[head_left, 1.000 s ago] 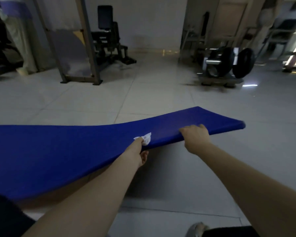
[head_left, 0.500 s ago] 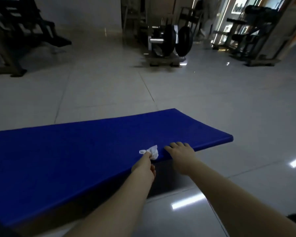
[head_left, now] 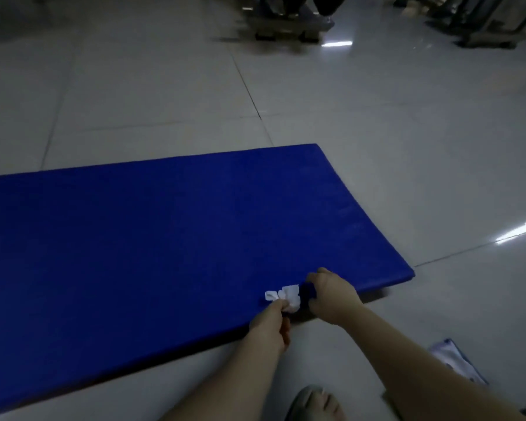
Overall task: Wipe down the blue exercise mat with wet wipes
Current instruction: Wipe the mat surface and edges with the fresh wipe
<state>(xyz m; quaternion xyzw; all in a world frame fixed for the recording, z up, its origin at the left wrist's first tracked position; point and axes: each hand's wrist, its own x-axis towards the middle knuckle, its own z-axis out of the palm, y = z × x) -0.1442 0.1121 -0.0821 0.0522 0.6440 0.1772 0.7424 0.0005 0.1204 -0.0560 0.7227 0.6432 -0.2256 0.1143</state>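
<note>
Blue foam exercise mat (head_left: 164,253), near edge
Left hand (head_left: 271,326) pinches crumpled white wipe (head_left: 283,294); right hand (head_left: 331,296), at its 2 o'clock, apparently grips mat edge.

Dim light. Glare streaks on glossy floor tiles (head_left: 164,86) at 3 and 1 o'clock, probably ceiling lamps. Gym equipment (head_left: 286,28) at 12 motion-blurred. Edges bend. Dark shadow under near edge of mat (head_left: 134,253).

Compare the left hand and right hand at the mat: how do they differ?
The left hand pinches a crumpled white wipe; the right hand holds no wipe, its fingers curled over the near edge of the blue mat. The right hand sits nearer the mat's corner than the left hand. Both are at that edge.
</note>
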